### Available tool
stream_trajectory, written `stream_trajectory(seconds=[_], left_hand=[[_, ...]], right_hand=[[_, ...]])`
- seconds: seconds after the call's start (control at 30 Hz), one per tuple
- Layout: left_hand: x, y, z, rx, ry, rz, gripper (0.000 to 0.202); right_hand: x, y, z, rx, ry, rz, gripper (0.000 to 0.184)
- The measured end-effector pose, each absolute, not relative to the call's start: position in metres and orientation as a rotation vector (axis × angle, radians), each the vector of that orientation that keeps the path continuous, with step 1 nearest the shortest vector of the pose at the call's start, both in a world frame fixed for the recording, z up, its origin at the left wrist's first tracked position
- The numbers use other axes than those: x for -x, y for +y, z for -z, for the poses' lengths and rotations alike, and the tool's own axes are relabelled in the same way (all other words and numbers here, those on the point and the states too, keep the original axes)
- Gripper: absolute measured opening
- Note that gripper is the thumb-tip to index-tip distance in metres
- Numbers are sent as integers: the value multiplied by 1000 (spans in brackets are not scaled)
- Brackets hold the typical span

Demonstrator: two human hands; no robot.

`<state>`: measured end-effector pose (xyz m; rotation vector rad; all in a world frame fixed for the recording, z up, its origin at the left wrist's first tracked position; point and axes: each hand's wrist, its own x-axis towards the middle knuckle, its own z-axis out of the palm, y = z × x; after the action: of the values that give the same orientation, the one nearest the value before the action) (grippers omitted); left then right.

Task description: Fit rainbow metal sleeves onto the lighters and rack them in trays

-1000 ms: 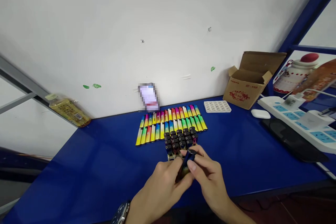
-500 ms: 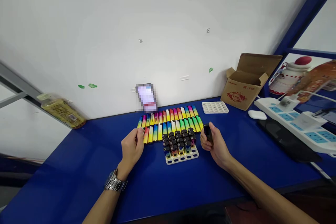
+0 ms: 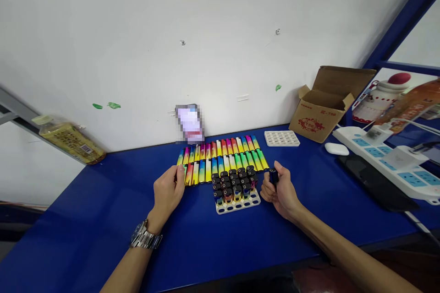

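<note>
My right hand (image 3: 281, 192) is closed around a dark lighter (image 3: 273, 176), upright with its top showing beside the thumb. On the left, my left hand (image 3: 167, 191) has its fingers curled and pinched together at the end of the front row of bright gradient lighter bodies (image 3: 213, 170). A green-yellow body (image 3: 184, 176) shows right at its fingertips; whether the fingers hold anything is hidden. Between the hands stands a white rack (image 3: 237, 207) with black-topped lighters (image 3: 236, 192) upright in several rows. The nearest row of holes has nothing in it.
A second white rack (image 3: 282, 138) lies behind my right hand. An opened cardboard box (image 3: 309, 119), a white case (image 3: 337, 149), a black flat object (image 3: 376, 183) and a power strip (image 3: 388, 160) are at right. A phone (image 3: 190, 123) leans on the wall; a bottle (image 3: 70, 139) is at left.
My left hand has shifted slightly left, and the green-yellow body at its fingertips now shows. My right hand still grips the lighter, now tilted a little differently. The view has shifted slightly.
</note>
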<state>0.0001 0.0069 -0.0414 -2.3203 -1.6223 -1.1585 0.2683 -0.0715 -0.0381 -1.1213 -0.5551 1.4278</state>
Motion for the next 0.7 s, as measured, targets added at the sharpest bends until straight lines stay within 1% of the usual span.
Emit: stream_trajectory(seconds=[0.2,0.7], left_hand=[[-1,7,41,2347,-1659,1136,36],[0,8,41,2355,-1675,1132,36]], right_hand=[[-266,-71,36,1200,-548,-1386,56],[-267,-71,40,1153,-607,-1367,56]])
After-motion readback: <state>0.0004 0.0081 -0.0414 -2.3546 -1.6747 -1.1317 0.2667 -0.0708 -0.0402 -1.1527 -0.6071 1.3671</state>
